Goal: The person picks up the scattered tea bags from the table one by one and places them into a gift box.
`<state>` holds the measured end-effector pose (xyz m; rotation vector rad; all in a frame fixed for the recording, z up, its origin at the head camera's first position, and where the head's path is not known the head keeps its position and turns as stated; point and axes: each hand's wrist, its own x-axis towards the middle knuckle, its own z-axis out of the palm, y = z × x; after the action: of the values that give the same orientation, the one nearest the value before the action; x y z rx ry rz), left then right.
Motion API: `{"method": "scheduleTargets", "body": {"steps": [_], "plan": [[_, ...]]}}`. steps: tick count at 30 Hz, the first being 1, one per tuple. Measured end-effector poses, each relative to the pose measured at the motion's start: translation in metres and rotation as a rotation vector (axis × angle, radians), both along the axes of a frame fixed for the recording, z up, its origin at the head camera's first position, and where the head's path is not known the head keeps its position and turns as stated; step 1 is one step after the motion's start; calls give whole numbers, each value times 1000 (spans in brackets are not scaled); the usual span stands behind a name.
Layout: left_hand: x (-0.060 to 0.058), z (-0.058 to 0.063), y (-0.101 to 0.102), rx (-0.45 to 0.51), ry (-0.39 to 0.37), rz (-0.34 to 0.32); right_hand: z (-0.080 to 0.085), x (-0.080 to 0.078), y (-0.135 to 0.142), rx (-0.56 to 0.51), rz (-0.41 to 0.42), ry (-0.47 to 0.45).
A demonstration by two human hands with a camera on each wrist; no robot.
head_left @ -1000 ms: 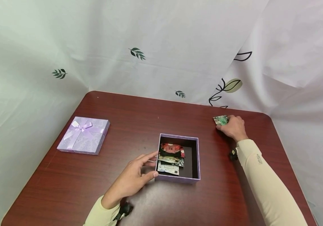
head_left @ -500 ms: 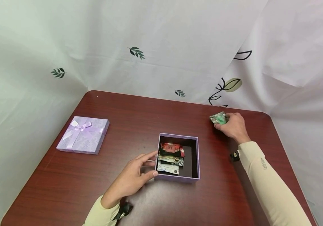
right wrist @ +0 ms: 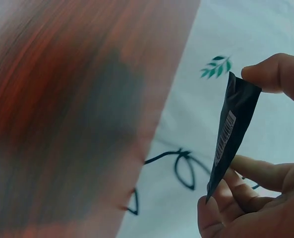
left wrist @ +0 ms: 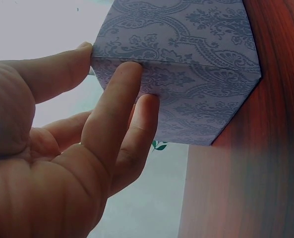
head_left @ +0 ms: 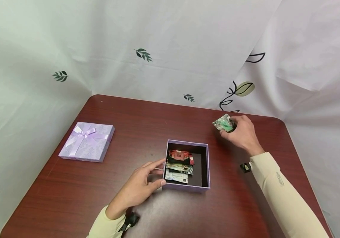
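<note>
My left hand (head_left: 140,186) touches the left wall and front left corner of an open lilac patterned gift box (head_left: 186,188), its fingers mostly straight. The left wrist view has the fingertips against the box's side (left wrist: 196,89) and the thumb at its edge. Inside the box, a red sachet (head_left: 179,155), a yellowish sachet (head_left: 176,167) and a pale sachet (head_left: 176,176) lie overlapped along the left side. Above the table's far right part, my right hand (head_left: 244,134) pinches a green sachet (head_left: 224,124) by its edges. Its dark, barcoded back (right wrist: 236,124) faces the right wrist camera.
The box's lilac lid (head_left: 88,142), tied with a ribbon bow, lies at the left of the reddish-brown table (head_left: 134,122). White leaf-printed cloth (head_left: 170,66) hangs behind the table and at its sides. The box's right half shows its dark floor (head_left: 198,168).
My right hand has lifted the green sachet off the table and moved it a little left, tilting it. The left hand stays at the box, which has not moved.
</note>
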<state>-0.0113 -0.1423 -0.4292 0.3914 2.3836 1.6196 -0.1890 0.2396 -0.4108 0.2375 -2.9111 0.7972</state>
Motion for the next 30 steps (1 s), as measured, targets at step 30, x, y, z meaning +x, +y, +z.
{"method": "scheduleTargets", "body": {"steps": [30], "plan": [[1,-1,0,8,-8,6,44,68,-66,-43,264,161]]}}
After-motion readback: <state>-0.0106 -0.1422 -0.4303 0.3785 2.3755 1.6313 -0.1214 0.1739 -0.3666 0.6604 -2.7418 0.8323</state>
